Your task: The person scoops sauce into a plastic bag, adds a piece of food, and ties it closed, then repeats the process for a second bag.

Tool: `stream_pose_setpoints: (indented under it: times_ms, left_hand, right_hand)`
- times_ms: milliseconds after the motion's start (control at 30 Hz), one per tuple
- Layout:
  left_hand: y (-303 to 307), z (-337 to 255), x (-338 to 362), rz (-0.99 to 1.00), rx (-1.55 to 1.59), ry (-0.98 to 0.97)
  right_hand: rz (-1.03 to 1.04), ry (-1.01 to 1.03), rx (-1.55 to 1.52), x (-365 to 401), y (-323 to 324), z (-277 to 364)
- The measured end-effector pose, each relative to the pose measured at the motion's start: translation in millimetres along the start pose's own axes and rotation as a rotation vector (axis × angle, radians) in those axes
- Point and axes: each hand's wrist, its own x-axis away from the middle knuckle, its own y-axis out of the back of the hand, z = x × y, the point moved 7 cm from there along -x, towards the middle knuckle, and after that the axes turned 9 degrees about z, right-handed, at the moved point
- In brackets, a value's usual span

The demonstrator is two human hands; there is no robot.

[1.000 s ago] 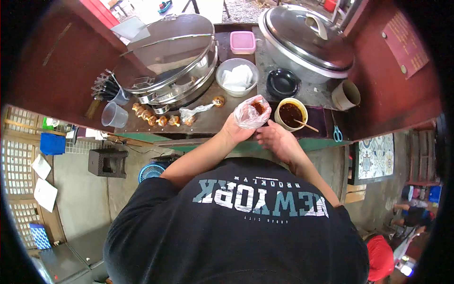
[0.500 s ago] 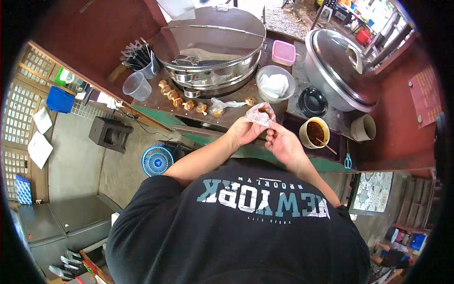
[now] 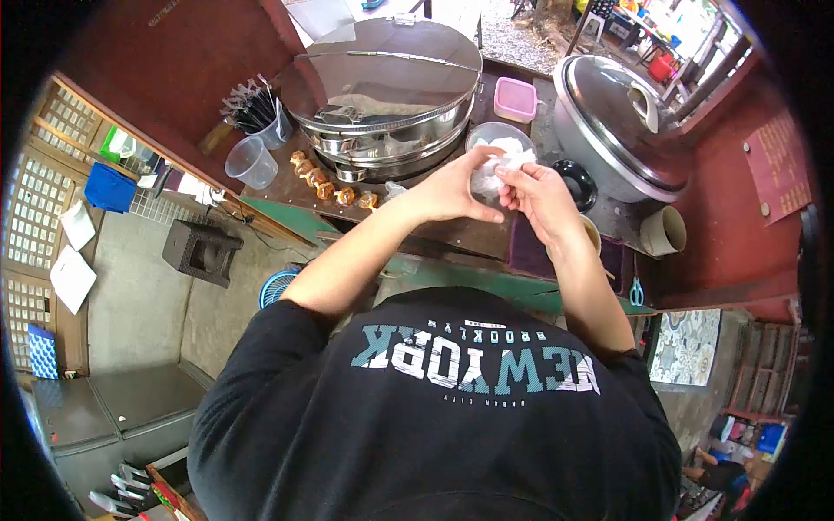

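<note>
My right hand pinches a thin white plastic bag at the near side of the clear bowl. More white plastic lies bunched inside that bowl. My left hand curves around the left of the plastic, thumb and fingers wide apart, fingertips right beside it. Left of my hands, a row of small knotted bags with brown sauce lines the counter; my left forearm hides part of it. The cup of dark sauce is mostly behind my right wrist.
A large round lidded steel pan stands behind the sauce bags, with a big lidded pot at the right. Nearby are a pink-lidded box, black bowls, an upright beige cup, scissors and an empty clear tub.
Both hands have moved up and forward to the bowl of plastic. The reddish-stained bag they held is no longer visible; my right hand now grips white plastic, and my left has spread its fingers.
</note>
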Motion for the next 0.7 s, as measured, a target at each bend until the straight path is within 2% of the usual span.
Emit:
stream_pose_setpoints:
  times_ms: [67,133,200,267,333,367,400,467,567,600,633,667,700]
  left_hand:
    - [2.0,-13.4,-12.4,0.051,-0.046,0.048]
    - [5.7,-16.9,-24.8,0.045,-0.166,0.233]
    - [11.1,-23.5,-34.2,-0.014,-0.222,0.150]
    - [14.4,-31.6,-39.3,-0.067,-0.242,0.083]
    - [17.3,-42.7,-42.8,-0.112,-0.226,0.029]
    - [17.2,-47.8,-45.8,-0.089,-0.268,0.047]
    - [16.1,-47.6,-49.8,-0.087,-0.318,0.050]
    - [13.1,-48.4,-60.4,-0.081,-0.419,0.051]
    - [16.5,-72.5,-63.7,-0.127,-0.537,0.050]
    - [20.2,-79.5,-64.9,-0.153,-0.576,0.055]
    - [23.6,-73.5,-66.2,-0.081,-0.303,0.248]
    - [31.1,-79.1,-68.8,-0.107,-0.396,0.174]
    - [42.1,-87.8,-70.4,-0.134,-0.489,0.098]
  right_hand:
    - [-0.001,0.050,0.064,1.9,10.1,11.2]
    - [-0.031,0.107,0.068,10.2,17.4,30.8]
    - [-0.200,0.198,0.119,25.5,36.8,45.0]
    - [-0.172,0.261,0.122,33.2,55.5,40.0]
    - [-0.078,0.236,0.254,31.5,41.3,23.0]
    - [0.052,0.146,0.443,30.0,34.3,13.7]
    - [-0.002,0.150,0.671,26.7,31.4,9.8]
    - [0.107,0.153,0.764,8.1,22.1,4.7]
    - [0.000,0.235,0.689,-2.2,16.7,25.3]
    - [0.034,0.216,0.563,-2.7,16.0,27.7]
    - [0.068,0.196,0.436,-2.8,14.6,29.9]
    - [0.103,0.174,0.311,-3.9,13.5,30.7]
    - [0.102,0.216,0.367,-4.9,16.1,32.2]
